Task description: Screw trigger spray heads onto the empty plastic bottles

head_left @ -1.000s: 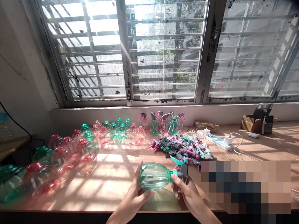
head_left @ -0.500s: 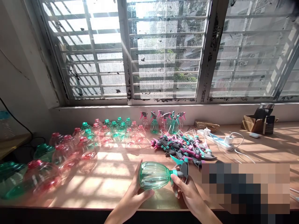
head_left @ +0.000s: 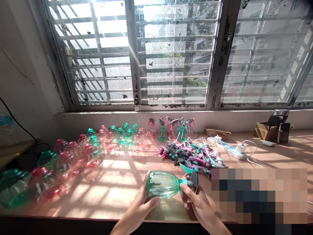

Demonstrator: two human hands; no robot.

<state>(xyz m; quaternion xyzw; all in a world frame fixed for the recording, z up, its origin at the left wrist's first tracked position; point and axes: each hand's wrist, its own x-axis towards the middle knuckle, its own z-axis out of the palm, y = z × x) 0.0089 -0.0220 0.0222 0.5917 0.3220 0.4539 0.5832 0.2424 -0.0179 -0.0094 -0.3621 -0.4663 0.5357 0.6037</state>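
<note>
A clear green spray bottle (head_left: 163, 185) lies sideways in the air above the table's front edge, its neck toward the right. My left hand (head_left: 144, 199) is wrapped round the bottle's base end, thumb underneath. At the neck, my right hand (head_left: 193, 197) grips the teal collar of the grey and teal spray head (head_left: 193, 176), which sits at the bottle's mouth. Some of the right fingers are hidden behind the neck. Just beyond lies a heap of loose spray heads (head_left: 193, 155) in pink, teal and grey.
Several open pink and green bottles (head_left: 91, 160) stand at the left. Finished spray bottles (head_left: 162, 130) stand by the wall. A white power strip (head_left: 230, 148), a cardboard box (head_left: 265, 130) and a phone (head_left: 284, 132) are at the right. A blurred patch covers the front right.
The view has shifted slightly. Both hands keep hold of the spray bottle in nearly the same pose, and the things on the table stay in place.
</note>
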